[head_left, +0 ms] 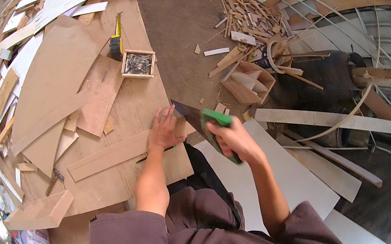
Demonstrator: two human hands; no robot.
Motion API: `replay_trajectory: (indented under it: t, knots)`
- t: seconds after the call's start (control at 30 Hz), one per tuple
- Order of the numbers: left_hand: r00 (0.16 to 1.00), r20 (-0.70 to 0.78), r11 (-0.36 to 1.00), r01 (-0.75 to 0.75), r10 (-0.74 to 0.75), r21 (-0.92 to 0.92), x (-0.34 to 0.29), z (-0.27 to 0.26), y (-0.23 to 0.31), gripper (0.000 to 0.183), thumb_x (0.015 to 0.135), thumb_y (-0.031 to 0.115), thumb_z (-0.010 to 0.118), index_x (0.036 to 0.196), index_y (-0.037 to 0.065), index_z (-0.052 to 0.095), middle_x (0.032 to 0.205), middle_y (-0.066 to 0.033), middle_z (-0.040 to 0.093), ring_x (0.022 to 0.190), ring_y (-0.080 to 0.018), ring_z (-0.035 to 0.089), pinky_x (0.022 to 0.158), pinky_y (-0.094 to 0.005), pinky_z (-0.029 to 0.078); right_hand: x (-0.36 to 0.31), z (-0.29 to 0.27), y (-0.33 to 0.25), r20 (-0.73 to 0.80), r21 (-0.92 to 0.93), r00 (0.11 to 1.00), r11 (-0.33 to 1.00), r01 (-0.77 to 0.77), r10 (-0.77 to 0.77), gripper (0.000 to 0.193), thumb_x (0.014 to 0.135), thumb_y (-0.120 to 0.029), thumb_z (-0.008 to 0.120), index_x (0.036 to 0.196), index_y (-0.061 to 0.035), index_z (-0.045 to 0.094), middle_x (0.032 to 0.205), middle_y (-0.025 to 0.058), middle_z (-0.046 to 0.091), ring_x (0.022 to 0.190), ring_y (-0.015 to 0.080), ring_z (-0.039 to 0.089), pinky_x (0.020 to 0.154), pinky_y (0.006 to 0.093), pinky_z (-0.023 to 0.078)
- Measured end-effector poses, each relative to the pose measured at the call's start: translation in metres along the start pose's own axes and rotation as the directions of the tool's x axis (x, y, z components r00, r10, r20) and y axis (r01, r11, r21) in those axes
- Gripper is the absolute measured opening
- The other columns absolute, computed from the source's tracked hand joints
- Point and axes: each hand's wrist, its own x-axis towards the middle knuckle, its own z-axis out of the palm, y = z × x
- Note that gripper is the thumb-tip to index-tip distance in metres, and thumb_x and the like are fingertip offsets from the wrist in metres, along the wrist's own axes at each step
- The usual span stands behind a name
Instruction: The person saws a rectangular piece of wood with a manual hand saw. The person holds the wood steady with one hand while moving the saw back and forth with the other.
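Observation:
My right hand (240, 139) is wrapped round the green handle of a handsaw (187, 115). Its dark blade points up and left, across the end of a long thin wooden strip (109, 156) at the right edge of the worktable (129, 188). My left hand (161, 131) lies on that strip near its right end, fingers stretched out and close to the blade. Whether the teeth touch the wood I cannot tell. A thin dark stick-like thing (146, 159) lies by my left wrist, partly hidden.
A small wooden box of nails (138, 63) and a tape measure (116, 45) sit farther up the table. Wood panels (53, 78) pile up at left, near a block (41, 212). Offcuts (250, 16), a bucket (277, 55) and a white panel (265, 172) are at right.

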Motion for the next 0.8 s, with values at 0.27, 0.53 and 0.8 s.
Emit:
replay_trajectory:
  t: [0.27, 0.53, 0.8]
  knots:
    - [0.982, -0.182, 0.996, -0.068, 0.057, -0.053, 0.002, 0.014, 0.015, 0.080, 0.067, 0.063, 0.079, 0.111, -0.001, 0.063, 0.154, -0.0186, 0.045, 0.148, -0.0293, 0.034, 0.126, -0.0516, 0.019, 0.228, 0.039, -0.007, 0.077, -0.148, 0.992, 0.985, -0.084, 0.096, 0.030, 0.092, -0.019, 0.065, 0.072, 0.0017, 0.056, 0.055, 0.0069, 0.052, 0.041, 0.0213, 0.050, 0.041, 0.0376, 0.039]
    - [0.996, 0.088, 0.994, -0.007, -0.002, 0.105, -0.005, 0.008, 0.005, 0.087, 0.075, 0.076, 0.065, 0.122, 0.002, 0.064, 0.161, -0.0159, 0.037, 0.153, -0.0253, 0.024, 0.128, -0.0494, 0.011, 0.154, 0.055, 0.048, -0.023, 0.015, 0.989, 0.989, 0.146, -0.146, 0.031, 0.103, -0.026, 0.063, 0.083, -0.0035, 0.055, 0.058, 0.0015, 0.049, 0.040, 0.0108, 0.043, 0.036, 0.0320, 0.032]
    - [1.000, 0.022, 0.998, -0.023, 0.022, 0.051, 0.004, -0.004, 0.008, 0.079, 0.074, 0.072, 0.068, 0.115, 0.004, 0.067, 0.160, -0.0156, 0.038, 0.151, -0.0252, 0.027, 0.128, -0.0485, 0.013, 0.080, 0.026, 0.047, -0.011, 0.105, 0.988, 0.982, 0.157, -0.157, 0.029, 0.104, -0.032, 0.063, 0.099, -0.0037, 0.059, 0.062, -0.0033, 0.044, 0.046, 0.0077, 0.040, 0.039, 0.0291, 0.033]
